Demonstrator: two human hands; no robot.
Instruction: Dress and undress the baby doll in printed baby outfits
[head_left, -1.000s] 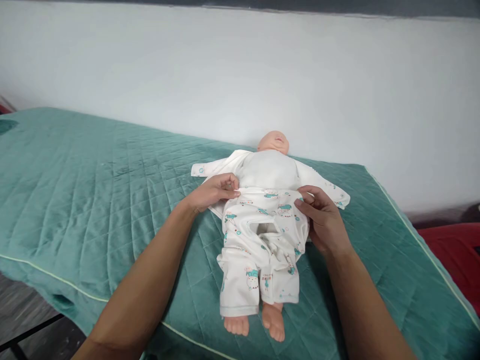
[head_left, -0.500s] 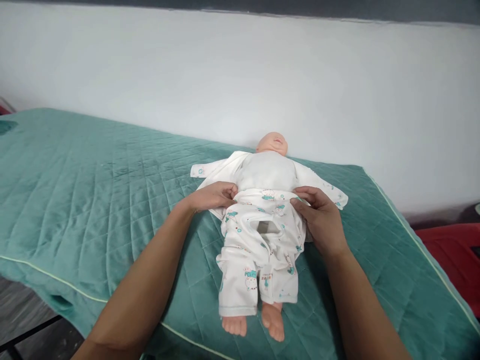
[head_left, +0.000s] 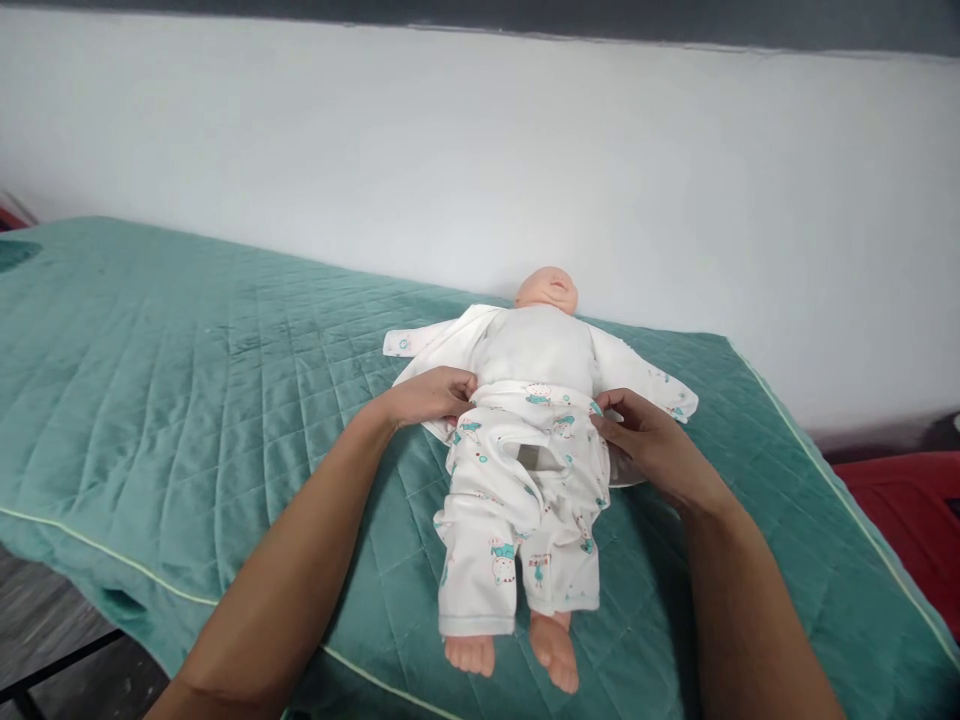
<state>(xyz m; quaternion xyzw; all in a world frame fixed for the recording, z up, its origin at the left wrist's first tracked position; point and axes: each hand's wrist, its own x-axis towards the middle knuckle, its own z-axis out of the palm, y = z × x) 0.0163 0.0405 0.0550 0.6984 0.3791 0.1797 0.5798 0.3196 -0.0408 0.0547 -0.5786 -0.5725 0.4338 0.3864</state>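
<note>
Wall (head_left: 480, 160): white, far
Cover (head_left: 187, 400): green, quilted
Red thing (head_left: 904, 495): right, perhaps a chair
Floor (head_left: 37, 605): dark grey, near left

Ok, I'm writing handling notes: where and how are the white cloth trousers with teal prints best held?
Probably take the trousers by both side edges of their waistband, coming in from left and right: the white-bodied doll lies face up on green quilted fabric, leaving those edges reachable.

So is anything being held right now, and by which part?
Yes: the printed trousers on the doll. The left hand and right hand appear to pinch the waistband, one at each side.
</note>
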